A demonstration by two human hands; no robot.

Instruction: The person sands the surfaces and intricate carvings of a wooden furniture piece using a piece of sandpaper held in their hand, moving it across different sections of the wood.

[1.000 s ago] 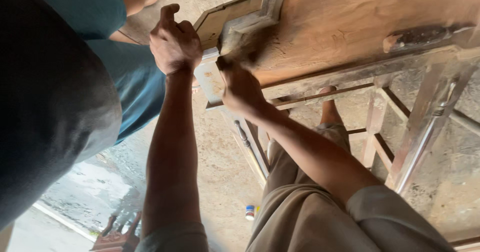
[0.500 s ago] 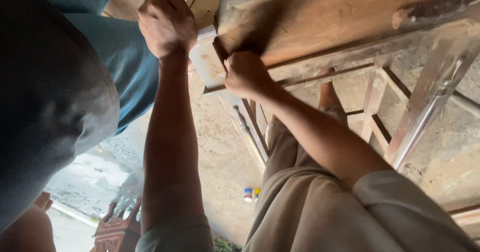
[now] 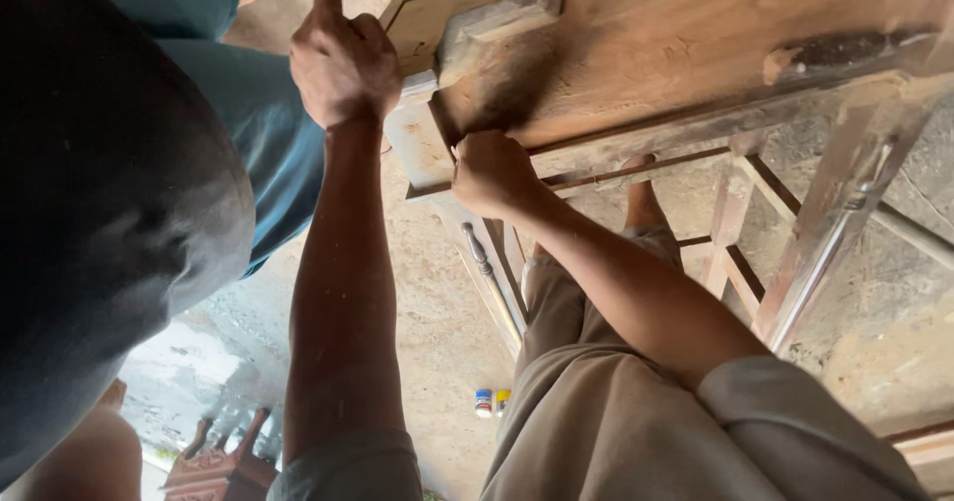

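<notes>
Here the left hand is closed into a tight fist, knuckles up and thumb raised, gripping the pale corner of a carved, reddish-brown wooden panel with a raised moulded frame; what exactly sits inside the fist cannot be told, as the fingers curl over it. The right hand is also curled nearly shut, its fingers pressed against the lower edge of the same panel, just below a worn, dusty patch of the moulding; whether it holds a small tool or pad under the fingers cannot be told. The panel lies across the upper right of the view, resting on a bare wooden frame of slats that stands on the rough concrete floor. A dark, elongated metal fitting sits on the panel near its right end. Both forearms reach up from the bottom of the view, the person's grey-beige trousers filling the lower middle. A second person in a teal shirt stands at the left, just beside the left hand. On the floor between the arms lie two small containers, one blue and white and one yellow, and a carved dark red wooden piece shows at the bottom left.
</notes>
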